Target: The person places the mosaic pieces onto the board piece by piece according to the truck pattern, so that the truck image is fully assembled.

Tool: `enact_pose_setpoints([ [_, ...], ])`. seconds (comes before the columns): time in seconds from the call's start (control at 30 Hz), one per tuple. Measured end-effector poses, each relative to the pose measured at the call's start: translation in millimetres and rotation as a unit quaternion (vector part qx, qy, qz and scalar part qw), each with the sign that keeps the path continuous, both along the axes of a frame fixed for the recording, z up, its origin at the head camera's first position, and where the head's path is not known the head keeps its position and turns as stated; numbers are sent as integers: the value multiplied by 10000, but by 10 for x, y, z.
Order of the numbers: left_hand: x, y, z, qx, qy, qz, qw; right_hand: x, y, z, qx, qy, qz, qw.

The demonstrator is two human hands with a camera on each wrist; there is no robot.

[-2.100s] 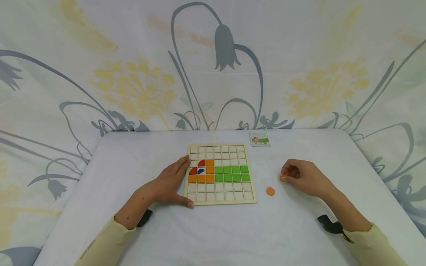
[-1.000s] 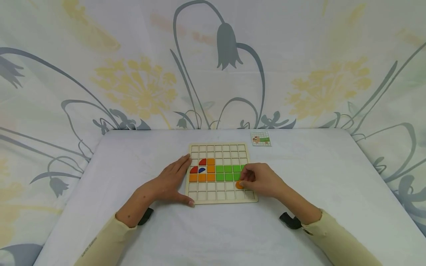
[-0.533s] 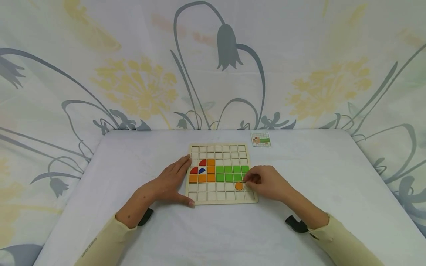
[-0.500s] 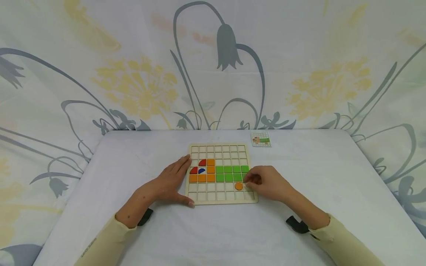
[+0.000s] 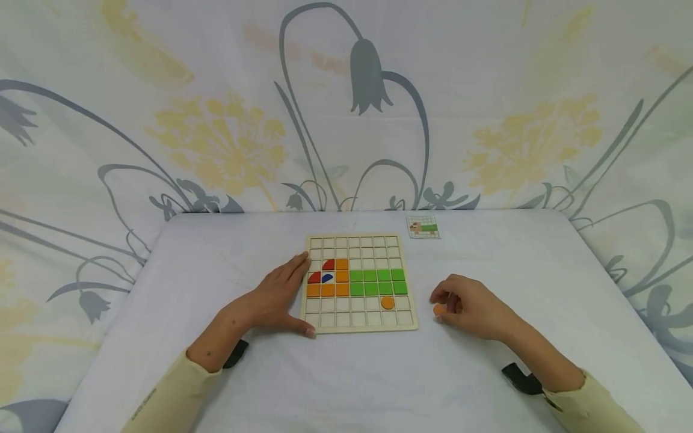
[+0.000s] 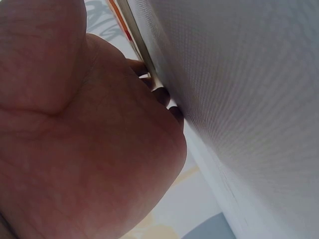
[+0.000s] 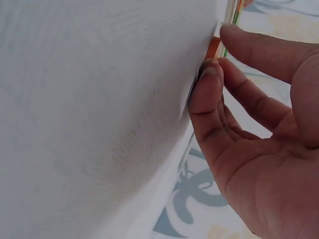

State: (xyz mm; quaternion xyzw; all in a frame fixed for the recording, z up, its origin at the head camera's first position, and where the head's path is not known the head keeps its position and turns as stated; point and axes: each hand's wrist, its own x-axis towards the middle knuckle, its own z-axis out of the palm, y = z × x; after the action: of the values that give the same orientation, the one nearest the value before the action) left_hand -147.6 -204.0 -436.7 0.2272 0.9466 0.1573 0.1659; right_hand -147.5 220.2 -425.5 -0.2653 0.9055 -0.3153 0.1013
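Observation:
On the white table lies a square wooden grid board [image 5: 358, 329] filled partly with red, blue, orange and green tiles. My left hand [image 5: 273, 300] rests flat along its left edge, fingertips at the upper side and thumb at the lower left corner. An orange disc [image 5: 387, 302] sits in a cell under the green tiles [image 5: 377, 282]. To the right of the board, my right hand [image 5: 473, 307] pinches a second orange disc [image 5: 438, 310] at the tabletop. In the right wrist view this disc [image 7: 213, 48] shows edge-on between thumb and fingertips.
A small card [image 5: 423, 227] with a printed grid picture lies beyond the board's upper right corner. Behind the table [image 5: 357, 385] hangs a floral cloth [image 5: 233, 108]. Each wrist wears a black strap-like mount [image 5: 522, 380].
My right hand carried one orange disc onto the board and let go of it in the lower right part. It then moved back right to the other disc. My left hand stayed put.

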Motion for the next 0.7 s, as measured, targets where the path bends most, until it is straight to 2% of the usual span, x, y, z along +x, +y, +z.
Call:
enact_pose_setpoints([
  [0.13, -2, -10, -16, 6, 8, -11, 10000, 7, -10, -12, 91, -19, 10, 10000],
  [0.33, -12, -23, -12, -31, 35, -57, 10000, 3, -142, -24, -37, -333, 60, 9994],
  [0.7, -7, -17, 5, 23, 31, -84, 10000, -98, -840, 36, -670, 26, 612, 9959],
])
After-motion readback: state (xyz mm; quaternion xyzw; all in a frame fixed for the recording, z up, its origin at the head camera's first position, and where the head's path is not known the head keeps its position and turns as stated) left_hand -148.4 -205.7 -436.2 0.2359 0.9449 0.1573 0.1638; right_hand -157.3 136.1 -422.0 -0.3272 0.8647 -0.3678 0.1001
